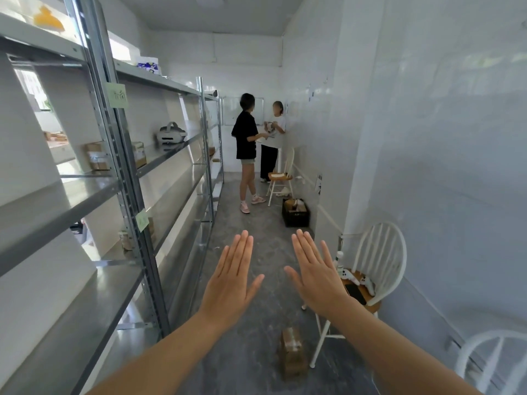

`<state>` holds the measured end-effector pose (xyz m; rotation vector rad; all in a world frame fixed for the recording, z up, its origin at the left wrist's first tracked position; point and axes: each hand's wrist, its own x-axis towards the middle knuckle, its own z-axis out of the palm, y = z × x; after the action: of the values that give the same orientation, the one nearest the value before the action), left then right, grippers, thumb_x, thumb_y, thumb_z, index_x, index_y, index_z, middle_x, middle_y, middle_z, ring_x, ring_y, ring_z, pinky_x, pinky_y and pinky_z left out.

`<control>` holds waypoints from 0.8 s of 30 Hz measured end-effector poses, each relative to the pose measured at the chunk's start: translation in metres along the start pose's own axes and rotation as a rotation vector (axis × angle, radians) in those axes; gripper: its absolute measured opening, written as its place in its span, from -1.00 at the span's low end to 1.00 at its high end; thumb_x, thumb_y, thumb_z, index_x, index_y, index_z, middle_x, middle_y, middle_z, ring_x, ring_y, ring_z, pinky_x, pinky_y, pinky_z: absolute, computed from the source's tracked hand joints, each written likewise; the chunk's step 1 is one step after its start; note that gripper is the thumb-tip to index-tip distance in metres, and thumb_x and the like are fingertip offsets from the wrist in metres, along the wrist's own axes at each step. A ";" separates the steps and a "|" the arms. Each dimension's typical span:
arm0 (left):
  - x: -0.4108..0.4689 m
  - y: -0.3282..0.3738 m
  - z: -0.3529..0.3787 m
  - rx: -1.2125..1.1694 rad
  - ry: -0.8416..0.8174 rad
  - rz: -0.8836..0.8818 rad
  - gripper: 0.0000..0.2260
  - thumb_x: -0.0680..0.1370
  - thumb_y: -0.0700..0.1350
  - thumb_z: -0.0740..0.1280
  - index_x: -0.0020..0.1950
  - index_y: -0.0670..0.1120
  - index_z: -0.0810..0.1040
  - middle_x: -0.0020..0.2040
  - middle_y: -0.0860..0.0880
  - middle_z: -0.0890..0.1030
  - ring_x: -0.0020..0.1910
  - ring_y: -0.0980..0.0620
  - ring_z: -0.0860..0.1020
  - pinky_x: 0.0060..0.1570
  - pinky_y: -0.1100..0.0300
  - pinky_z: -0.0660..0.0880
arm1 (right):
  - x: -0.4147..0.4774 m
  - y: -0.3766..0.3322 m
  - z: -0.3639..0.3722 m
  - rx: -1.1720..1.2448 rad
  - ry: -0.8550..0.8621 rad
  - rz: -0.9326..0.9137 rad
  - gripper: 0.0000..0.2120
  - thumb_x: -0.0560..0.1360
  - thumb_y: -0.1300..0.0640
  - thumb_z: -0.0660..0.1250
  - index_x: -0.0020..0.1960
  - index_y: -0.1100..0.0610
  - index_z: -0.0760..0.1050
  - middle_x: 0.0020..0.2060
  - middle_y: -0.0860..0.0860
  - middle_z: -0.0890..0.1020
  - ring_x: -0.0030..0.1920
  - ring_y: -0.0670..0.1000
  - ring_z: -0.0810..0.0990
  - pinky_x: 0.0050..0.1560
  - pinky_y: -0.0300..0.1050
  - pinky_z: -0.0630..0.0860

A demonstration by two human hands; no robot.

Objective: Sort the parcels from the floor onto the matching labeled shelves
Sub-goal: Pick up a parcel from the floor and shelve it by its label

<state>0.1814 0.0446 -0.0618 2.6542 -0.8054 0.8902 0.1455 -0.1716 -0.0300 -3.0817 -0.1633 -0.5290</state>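
My left hand (232, 277) and my right hand (316, 276) are stretched out in front of me, palms down, fingers straight, holding nothing. Below them a taped brown cardboard parcel (292, 353) lies on the grey floor beside a chair leg. Metal shelves (128, 192) run along the left wall, with green paper labels (117, 95) on the uprights. A few small brown parcels (95, 156) stand on the shelves. Further down the aisle a black crate (295, 216) holds more parcels.
A white chair (376, 260) with controllers on its seat stands at the right wall; another chair back (490, 363) is at bottom right. Two people (246, 146) stand at the aisle's far end by a third chair (281, 178). A headset (171, 134) rests on a shelf.
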 end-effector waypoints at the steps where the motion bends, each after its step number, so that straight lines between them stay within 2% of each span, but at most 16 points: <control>1: 0.005 -0.001 0.004 0.012 0.000 0.003 -0.30 0.68 0.21 0.02 0.65 -0.13 -0.20 0.67 -0.06 -0.19 0.65 0.03 -0.17 0.59 0.09 -0.18 | 0.008 0.006 0.002 0.006 0.000 0.000 -0.33 0.69 -0.21 -0.16 0.62 0.09 -0.36 0.61 -0.01 -0.32 0.58 0.01 -0.40 0.53 0.03 -0.43; 4: 0.028 -0.005 0.014 0.027 0.014 -0.022 -0.30 0.68 0.20 0.03 0.65 -0.13 -0.19 0.67 -0.05 -0.20 0.65 0.03 -0.18 0.59 0.10 -0.19 | 0.032 0.024 0.004 0.042 -0.001 0.002 -0.30 0.66 -0.24 -0.19 0.63 0.09 -0.33 0.63 -0.01 -0.29 0.58 0.00 -0.40 0.52 0.04 -0.43; 8: 0.069 0.002 0.025 0.052 0.029 -0.064 -0.29 0.68 0.20 0.03 0.65 -0.13 -0.23 0.67 -0.06 -0.21 0.65 0.04 -0.20 0.59 0.11 -0.22 | 0.059 0.051 0.011 0.060 0.007 -0.030 -0.21 0.51 -0.30 -0.41 0.63 0.09 -0.33 0.63 -0.01 -0.29 0.60 -0.01 -0.38 0.57 0.03 -0.42; 11: 0.092 0.014 0.038 0.045 0.018 -0.058 -0.29 0.68 0.20 0.03 0.64 -0.12 -0.25 0.67 -0.06 -0.23 0.64 0.05 -0.23 0.58 0.12 -0.24 | 0.077 0.073 0.019 0.052 0.028 -0.050 -0.18 0.51 -0.35 -0.47 0.63 0.10 -0.33 0.64 0.00 -0.27 0.60 -0.01 -0.37 0.53 0.05 -0.42; 15: 0.118 0.027 0.060 0.083 0.007 -0.023 -0.29 0.68 0.21 0.03 0.65 -0.13 -0.20 0.67 -0.08 -0.18 0.63 0.07 -0.28 0.58 0.12 -0.23 | 0.094 0.101 0.030 0.074 0.036 -0.053 -0.19 0.49 -0.29 -0.45 0.63 0.11 -0.32 0.64 0.01 -0.26 0.60 0.00 -0.36 0.58 0.06 -0.37; 18: 0.138 0.035 0.075 0.067 -0.006 -0.023 -0.29 0.68 0.20 0.03 0.65 -0.13 -0.21 0.67 -0.07 -0.20 0.63 0.06 -0.25 0.61 0.09 -0.20 | 0.097 0.125 0.040 0.100 0.037 -0.043 -0.31 0.65 -0.24 -0.23 0.64 0.11 -0.29 0.64 0.00 -0.24 0.59 -0.02 -0.36 0.57 0.06 -0.37; 20: 0.150 0.042 0.085 0.042 -0.015 -0.029 -0.29 0.68 0.18 0.06 0.65 -0.13 -0.22 0.67 -0.06 -0.21 0.64 0.05 -0.24 0.62 0.05 -0.17 | 0.095 0.143 0.050 0.107 0.020 -0.026 -0.32 0.70 -0.20 -0.11 0.64 0.11 -0.28 0.64 0.00 -0.23 0.58 -0.04 -0.37 0.58 0.07 -0.36; 24: 0.163 0.055 0.110 0.033 -0.007 -0.055 -0.30 0.68 0.18 0.02 0.65 -0.16 -0.18 0.67 -0.09 -0.18 0.63 0.05 -0.26 0.61 0.05 -0.17 | 0.097 0.174 0.066 0.077 -0.017 0.007 -0.31 0.66 -0.21 -0.17 0.64 0.11 -0.29 0.65 0.01 -0.23 0.60 -0.02 -0.36 0.58 0.08 -0.37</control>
<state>0.3126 -0.1114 -0.0465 2.6952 -0.7221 0.8878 0.2769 -0.3329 -0.0588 -3.0122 -0.1689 -0.4839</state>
